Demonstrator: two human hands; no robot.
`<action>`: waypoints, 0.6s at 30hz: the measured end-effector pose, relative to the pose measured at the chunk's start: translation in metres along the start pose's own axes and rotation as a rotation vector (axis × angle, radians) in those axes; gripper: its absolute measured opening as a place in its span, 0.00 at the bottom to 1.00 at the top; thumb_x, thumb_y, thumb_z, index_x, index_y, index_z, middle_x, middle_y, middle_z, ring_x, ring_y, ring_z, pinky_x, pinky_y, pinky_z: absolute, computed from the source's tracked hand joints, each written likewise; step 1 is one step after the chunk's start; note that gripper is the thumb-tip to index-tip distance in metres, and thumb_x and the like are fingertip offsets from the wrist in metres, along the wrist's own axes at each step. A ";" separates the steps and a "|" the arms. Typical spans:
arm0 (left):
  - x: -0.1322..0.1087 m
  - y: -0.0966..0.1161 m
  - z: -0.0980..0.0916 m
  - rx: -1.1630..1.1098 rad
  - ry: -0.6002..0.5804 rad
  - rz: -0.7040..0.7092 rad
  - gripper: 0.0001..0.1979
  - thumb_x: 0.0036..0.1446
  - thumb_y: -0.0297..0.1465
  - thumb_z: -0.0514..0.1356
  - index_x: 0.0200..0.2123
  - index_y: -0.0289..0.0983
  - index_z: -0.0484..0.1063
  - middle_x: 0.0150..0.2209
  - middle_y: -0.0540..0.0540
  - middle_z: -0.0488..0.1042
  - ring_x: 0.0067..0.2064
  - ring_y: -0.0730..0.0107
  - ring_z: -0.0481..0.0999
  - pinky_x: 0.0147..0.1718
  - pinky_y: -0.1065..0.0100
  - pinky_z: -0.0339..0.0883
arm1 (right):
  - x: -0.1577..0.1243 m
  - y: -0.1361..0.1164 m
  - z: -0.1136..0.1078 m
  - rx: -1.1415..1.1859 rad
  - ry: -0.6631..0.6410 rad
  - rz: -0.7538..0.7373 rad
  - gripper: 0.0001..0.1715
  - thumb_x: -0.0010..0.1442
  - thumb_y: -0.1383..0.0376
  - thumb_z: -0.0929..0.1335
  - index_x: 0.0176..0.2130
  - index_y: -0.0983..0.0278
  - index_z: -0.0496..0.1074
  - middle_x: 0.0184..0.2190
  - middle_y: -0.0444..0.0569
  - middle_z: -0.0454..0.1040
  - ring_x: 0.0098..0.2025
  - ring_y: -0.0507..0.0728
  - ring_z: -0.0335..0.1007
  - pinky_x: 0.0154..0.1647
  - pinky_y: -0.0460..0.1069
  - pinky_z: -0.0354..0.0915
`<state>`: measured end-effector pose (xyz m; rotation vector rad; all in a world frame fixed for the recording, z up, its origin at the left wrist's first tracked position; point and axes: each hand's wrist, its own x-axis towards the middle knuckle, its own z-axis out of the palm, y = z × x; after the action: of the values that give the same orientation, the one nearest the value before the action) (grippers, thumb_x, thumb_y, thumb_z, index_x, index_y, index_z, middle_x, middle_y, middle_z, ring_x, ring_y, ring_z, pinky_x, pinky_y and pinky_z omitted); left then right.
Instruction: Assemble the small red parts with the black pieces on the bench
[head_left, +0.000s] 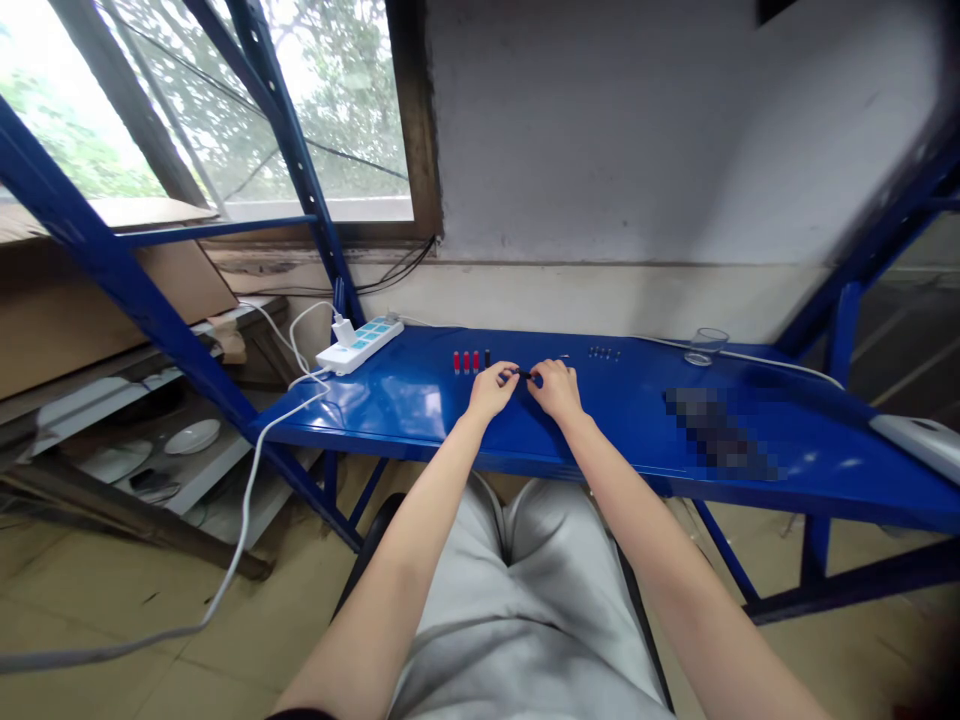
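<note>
Both hands meet over the blue metal shelf table [397,410], with a small dark slim piece [525,374] spanning the gap between the fingertips. My left hand [491,388] pinches its left end; my right hand [556,388] has closed fingers at its right end. What kind of piece it is cannot be made out. Just beyond the left hand stand three small red cylinders [466,362] in a row, with a similar black one [487,357] at the row's right. Several tiny dark parts [604,353] lie in rows beyond the right hand.
A white power strip [360,346] with a plugged-in charger lies at the table's left end, its cable hanging over the edge. A clear cup [706,345] stands at the back right, near a blurred-out dark object [720,435]. Blue uprights [300,150] frame the table.
</note>
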<state>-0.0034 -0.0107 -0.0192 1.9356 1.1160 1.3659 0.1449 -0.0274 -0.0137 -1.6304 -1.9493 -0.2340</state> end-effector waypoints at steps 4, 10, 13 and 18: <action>-0.001 0.002 0.000 0.000 0.002 -0.006 0.08 0.49 0.30 0.58 0.35 0.37 0.72 0.27 0.50 0.71 0.24 0.78 0.65 0.28 0.73 0.61 | 0.000 0.001 -0.001 0.074 0.037 0.034 0.09 0.55 0.67 0.62 0.36 0.63 0.69 0.38 0.51 0.71 0.44 0.59 0.62 0.39 0.51 0.52; -0.002 0.004 -0.001 -0.014 0.032 -0.029 0.06 0.49 0.32 0.58 0.31 0.37 0.70 0.25 0.51 0.70 0.23 0.79 0.65 0.27 0.74 0.60 | 0.001 0.001 -0.003 0.204 0.097 0.024 0.12 0.55 0.68 0.60 0.38 0.64 0.69 0.38 0.53 0.71 0.43 0.59 0.63 0.41 0.52 0.55; -0.002 0.003 -0.001 -0.028 0.026 -0.029 0.06 0.51 0.33 0.57 0.31 0.37 0.70 0.25 0.50 0.70 0.23 0.78 0.66 0.26 0.74 0.60 | 0.002 0.001 -0.004 0.312 0.135 0.010 0.14 0.56 0.68 0.58 0.41 0.65 0.68 0.40 0.54 0.70 0.40 0.57 0.65 0.42 0.51 0.58; -0.001 0.003 -0.001 -0.088 0.003 -0.026 0.06 0.52 0.33 0.56 0.32 0.37 0.71 0.25 0.49 0.71 0.24 0.77 0.68 0.27 0.74 0.61 | 0.001 -0.002 -0.006 0.397 0.208 0.098 0.19 0.61 0.65 0.53 0.45 0.65 0.66 0.43 0.56 0.69 0.44 0.57 0.65 0.44 0.50 0.58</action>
<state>-0.0032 -0.0137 -0.0173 1.8511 1.0610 1.3814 0.1446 -0.0298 -0.0072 -1.3756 -1.6309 0.0237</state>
